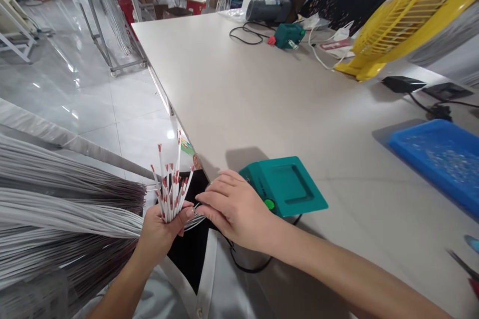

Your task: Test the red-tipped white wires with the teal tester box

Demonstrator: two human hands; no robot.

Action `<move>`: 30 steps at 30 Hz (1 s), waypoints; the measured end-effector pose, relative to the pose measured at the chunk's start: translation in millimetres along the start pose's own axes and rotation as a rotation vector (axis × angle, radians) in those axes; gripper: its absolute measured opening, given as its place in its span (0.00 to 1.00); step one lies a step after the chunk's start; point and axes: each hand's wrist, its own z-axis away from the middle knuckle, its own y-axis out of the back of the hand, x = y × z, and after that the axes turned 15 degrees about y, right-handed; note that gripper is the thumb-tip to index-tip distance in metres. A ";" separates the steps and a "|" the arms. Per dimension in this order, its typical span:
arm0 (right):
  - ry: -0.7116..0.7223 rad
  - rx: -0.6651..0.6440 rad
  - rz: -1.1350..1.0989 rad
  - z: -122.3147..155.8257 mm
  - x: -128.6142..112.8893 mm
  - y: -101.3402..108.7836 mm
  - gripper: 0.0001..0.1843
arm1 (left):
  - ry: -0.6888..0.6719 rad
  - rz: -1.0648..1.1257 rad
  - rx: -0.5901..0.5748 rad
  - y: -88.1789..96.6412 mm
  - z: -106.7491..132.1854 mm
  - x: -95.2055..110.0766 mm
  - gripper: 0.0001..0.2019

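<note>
In my left hand point(162, 229) is an upright bundle of white wires point(172, 192) with reddish-brown tips, gripped between thumb and fingers. Thin pale wires point(194, 222) curve from beneath that hand toward the right. My right hand point(234, 207) is just beside it, palm down, with its thumb and fingers drawn together at these wires. What lies between its fingertips is too small to make out. Close behind the right hand, a green device point(288, 187) with a flat recessed plate and a bright green button sits at the table edge.
Long bundles of grey-white wire point(67, 214) hang at my left. On the table point(239, 94) are a blue tray point(441, 159), a yellow fan point(404, 20), a small green machine point(288, 36) and a grey motor point(269, 10). A wheeled metal rack point(101, 35) stands beyond the left edge.
</note>
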 end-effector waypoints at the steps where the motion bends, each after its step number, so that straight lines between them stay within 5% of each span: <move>1: -0.001 0.012 -0.006 -0.9 0.2 -1.0 0.09 | -0.005 -0.003 -0.013 0.1 0.1 0.0 0.14; 15: -0.184 0.228 -0.254 -7.8 -2.9 -12.2 0.08 | -0.034 -0.047 -0.156 -7.0 0.0 -2.0 0.15; 21: -0.310 0.314 -0.317 -6.7 -0.5 -16.6 0.10 | 0.002 0.153 -0.084 -1.3 -5.7 -10.5 0.14; 26: -0.310 0.198 -0.297 -5.2 -3.5 -13.7 0.09 | -0.093 0.440 0.137 5.2 -12.3 -4.8 0.10; 30: -0.220 0.088 -0.196 -3.8 -12.5 -23.5 0.07 | -0.155 0.319 0.061 3.0 -5.4 -1.4 0.08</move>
